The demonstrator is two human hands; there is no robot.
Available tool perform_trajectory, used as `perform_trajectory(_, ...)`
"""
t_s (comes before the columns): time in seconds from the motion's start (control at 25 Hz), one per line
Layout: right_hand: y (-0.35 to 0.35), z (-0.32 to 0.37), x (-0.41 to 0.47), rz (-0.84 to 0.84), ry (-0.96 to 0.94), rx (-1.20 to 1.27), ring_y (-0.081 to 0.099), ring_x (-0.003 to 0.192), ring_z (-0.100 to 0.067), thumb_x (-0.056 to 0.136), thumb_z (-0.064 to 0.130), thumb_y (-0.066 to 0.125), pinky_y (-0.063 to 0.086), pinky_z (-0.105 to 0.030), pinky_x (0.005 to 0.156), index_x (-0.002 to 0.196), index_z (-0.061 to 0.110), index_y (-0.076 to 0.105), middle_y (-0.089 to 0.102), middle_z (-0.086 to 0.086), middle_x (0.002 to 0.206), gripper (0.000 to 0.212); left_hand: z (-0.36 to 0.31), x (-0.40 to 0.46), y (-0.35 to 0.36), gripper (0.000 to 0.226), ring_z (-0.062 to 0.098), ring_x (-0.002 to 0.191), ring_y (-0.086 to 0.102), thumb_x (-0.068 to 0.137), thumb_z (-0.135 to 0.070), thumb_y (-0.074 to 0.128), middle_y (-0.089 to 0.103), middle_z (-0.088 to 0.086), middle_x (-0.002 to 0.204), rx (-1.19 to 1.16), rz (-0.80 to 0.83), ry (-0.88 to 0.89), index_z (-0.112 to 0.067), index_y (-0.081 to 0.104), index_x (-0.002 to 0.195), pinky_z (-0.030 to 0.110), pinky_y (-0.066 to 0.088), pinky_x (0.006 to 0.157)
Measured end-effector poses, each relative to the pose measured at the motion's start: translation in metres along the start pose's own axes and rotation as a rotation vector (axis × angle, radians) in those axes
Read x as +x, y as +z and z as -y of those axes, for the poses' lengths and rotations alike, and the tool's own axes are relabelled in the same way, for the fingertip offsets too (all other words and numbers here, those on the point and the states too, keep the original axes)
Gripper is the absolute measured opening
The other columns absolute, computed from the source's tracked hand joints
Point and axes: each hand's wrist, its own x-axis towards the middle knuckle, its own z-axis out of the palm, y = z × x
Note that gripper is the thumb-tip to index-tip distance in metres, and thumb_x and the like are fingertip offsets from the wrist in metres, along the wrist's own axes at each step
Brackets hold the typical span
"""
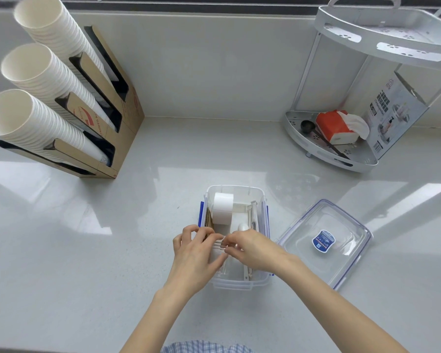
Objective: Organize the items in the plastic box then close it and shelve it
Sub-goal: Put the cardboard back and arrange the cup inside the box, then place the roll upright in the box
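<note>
3 stacks of paper cups (37, 72), 1 plastic box (236, 192), 1 lid (325, 242), 1 corner rack (367, 103) (2 tiers), 2 hands (197, 253).

Both forearms were bare, with no sleeves showing, and the left hand (194, 253) and right hand (255, 248) wore nothing. A blue-and-white checked garment (204, 347) covered the person's front.

The plastic box (237, 192) stood open on the counter, clear with blue side latches. Inside it, a white roll (222, 208) stood at the far left, and thin brown pieces leaned along the left wall. A white spoon (243, 227) lay toward the right side. The clear lid (325, 242) lay flat just to the right of the box, with a blue label at its centre.
</note>
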Motion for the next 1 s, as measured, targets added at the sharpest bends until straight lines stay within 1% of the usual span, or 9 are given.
perform_trajectory(0.12, 0.003, -0.002, 0.001, -0.016, 0.011, -0.04, 0.058, 0.106, -0.028, 0.092, 0.025, 0.04, 0.048, -0.037, 0.086, 0.118, 0.015, 0.057, 0.065, -0.011, 0.117, 0.032, 0.005, 0.001, 0.0, 0.032, 0.015, 0.125, 0.025, 0.086, -0.042, 0.043, 0.051, -0.017, 0.118, 0.019, 0.006, 0.014, -0.038, 0.049, 0.118, 0.029, 0.009, 0.088)
perform_trajectory(0.24, 0.004, -0.002, 0.001, -0.05, 0.032, -0.015, 0.058, 0.105, -0.025, 0.092, 0.03, 0.039, 0.046, -0.035, 0.083, 0.118, 0.017, 0.056, 0.063, -0.008, 0.118, 0.034, 0.006, 0.002, 0.0, 0.032, 0.016, 0.124, 0.027, 0.086, -0.04, 0.045, 0.053, -0.016, 0.117, 0.003, -0.004, 0.021, -0.037, 0.051, 0.117, 0.028, 0.009, 0.088)
perform_trajectory(0.36, -0.004, -0.004, 0.004, -0.213, 0.106, 0.081, 0.058, 0.1, -0.022, 0.092, 0.03, 0.038, 0.046, -0.034, 0.081, 0.112, 0.016, 0.057, 0.062, -0.004, 0.114, 0.031, 0.004, 0.007, -0.004, 0.032, 0.014, 0.118, 0.033, 0.086, -0.038, 0.046, 0.054, -0.015, 0.118, -0.068, -0.05, 0.013, -0.035, 0.052, 0.117, 0.023, 0.009, 0.081)
perform_trajectory(0.48, -0.013, -0.009, 0.011, -0.372, 0.195, 0.153, 0.059, 0.1, -0.021, 0.091, 0.028, 0.04, 0.044, -0.033, 0.082, 0.113, 0.014, 0.055, 0.062, -0.003, 0.116, 0.03, 0.003, 0.021, -0.01, 0.037, 0.016, 0.115, 0.037, 0.084, -0.033, 0.051, 0.053, -0.006, 0.12, -0.132, -0.098, -0.016, -0.028, 0.05, 0.121, 0.02, 0.01, 0.08)
perform_trajectory(0.6, -0.013, -0.009, 0.023, -0.334, 0.258, 0.198, 0.058, 0.107, -0.023, 0.089, 0.027, 0.045, 0.043, -0.034, 0.086, 0.122, 0.011, 0.049, 0.059, -0.006, 0.122, 0.037, 0.002, 0.04, -0.014, 0.05, 0.019, 0.118, 0.034, 0.082, -0.03, 0.054, 0.047, -0.001, 0.129, -0.126, -0.118, -0.002, -0.024, 0.041, 0.129, 0.024, 0.015, 0.08)
perform_trajectory(0.68, -0.011, -0.008, 0.031, -0.301, 0.279, 0.283, 0.057, 0.109, -0.025, 0.087, 0.026, 0.051, 0.043, -0.034, 0.089, 0.126, 0.009, 0.045, 0.057, -0.009, 0.125, 0.043, 0.001, 0.054, -0.014, 0.058, 0.02, 0.121, 0.029, 0.081, -0.031, 0.055, 0.039, -0.003, 0.139, -0.08, -0.095, 0.035, -0.024, 0.032, 0.134, 0.027, 0.015, 0.085)
perform_trajectory(0.8, -0.005, -0.006, 0.04, -0.304, 0.296, 0.464, 0.058, 0.108, -0.025, 0.085, 0.02, 0.054, 0.043, -0.029, 0.083, 0.124, 0.008, 0.045, 0.057, -0.008, 0.125, 0.041, 0.005, 0.07, -0.012, 0.067, 0.019, 0.124, 0.022, 0.081, -0.034, 0.052, 0.024, -0.009, 0.149, -0.005, -0.008, 0.085, -0.023, 0.021, 0.139, 0.029, 0.012, 0.09)
perform_trajectory(0.88, -0.004, -0.007, 0.043, -0.303, 0.327, 0.549, 0.061, 0.102, -0.025, 0.084, 0.017, 0.054, 0.046, -0.029, 0.083, 0.12, 0.009, 0.05, 0.061, -0.007, 0.121, 0.036, 0.009, 0.077, -0.009, 0.067, 0.019, 0.126, 0.02, 0.081, -0.035, 0.052, 0.022, -0.011, 0.15, 0.025, 0.053, 0.091, -0.024, 0.02, 0.139, 0.029, 0.01, 0.091)
perform_trajectory(1.0, -0.005, -0.008, 0.045, -0.294, 0.331, 0.561, 0.064, 0.094, -0.024, 0.083, 0.016, 0.055, 0.047, -0.029, 0.078, 0.113, 0.009, 0.056, 0.066, -0.008, 0.112, 0.03, 0.013, 0.08, -0.009, 0.06, 0.021, 0.125, 0.024, 0.081, -0.033, 0.052, 0.031, -0.011, 0.146, 0.014, 0.068, 0.059, -0.024, 0.028, 0.136, 0.029, 0.009, 0.09)
